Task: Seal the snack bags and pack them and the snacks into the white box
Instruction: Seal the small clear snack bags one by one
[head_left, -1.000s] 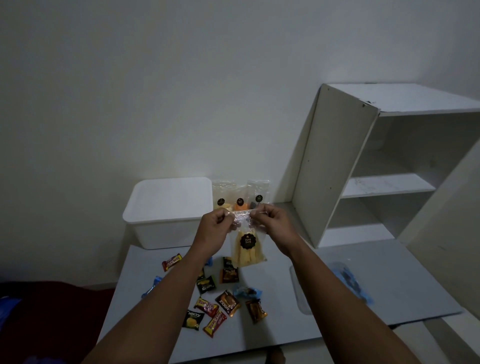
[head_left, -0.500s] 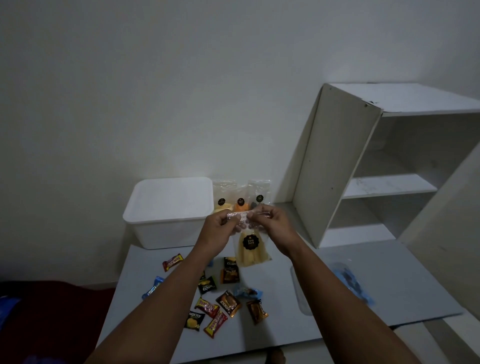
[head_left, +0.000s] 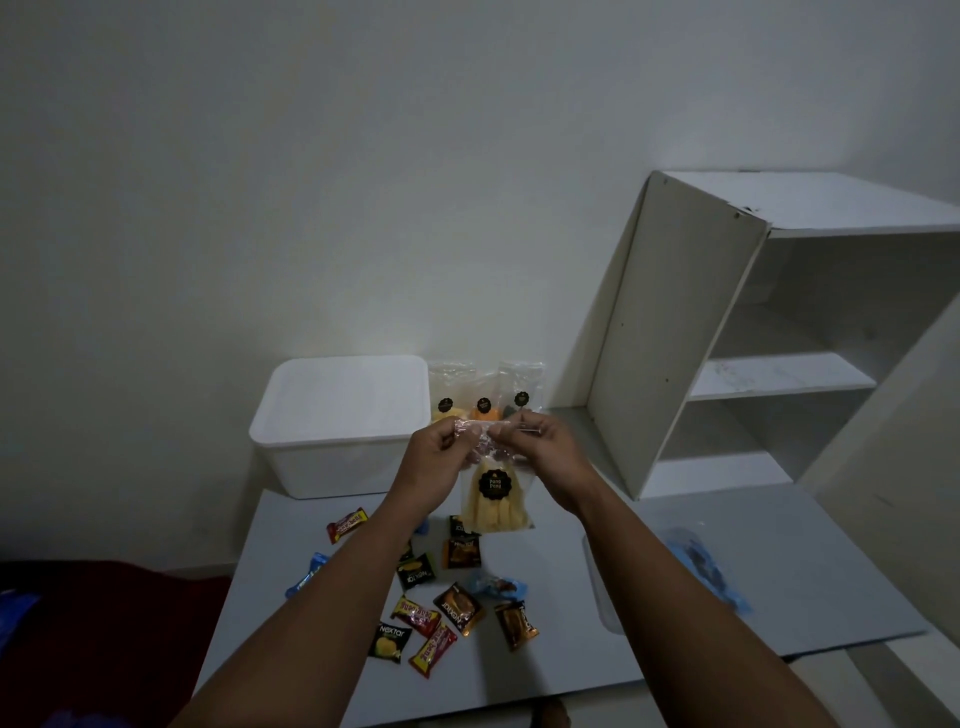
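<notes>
White wall fills the back of the room, and a gray table sits low in front of it.

At the far left, past the table edge, is something dark red.

Next comes the white box. It sits at the back left of the table, with its lid on top.

Small snacks lie loose on the table in front of the box. Some are red, some black, some brown and some blue.

The left hand is up in the air above the snacks. Its fingers and thumb are curled and pinch the top left edge of a clear snack bag.

The snack bag hangs down between the two hands, above the table. It has yellow sticks inside and a round black sticker on the front.

Behind the hands, three more bags stand in a row just beside the white box. Each one has a black sticker.

The right hand pinches the top right edge of the snack bag with curled fingers. Both hands are close together at the top of the bag.

Farther right, a clear plastic bag with blue things lies flat on the table.

At the far right is a white shelf, leaning a bit.
</notes>
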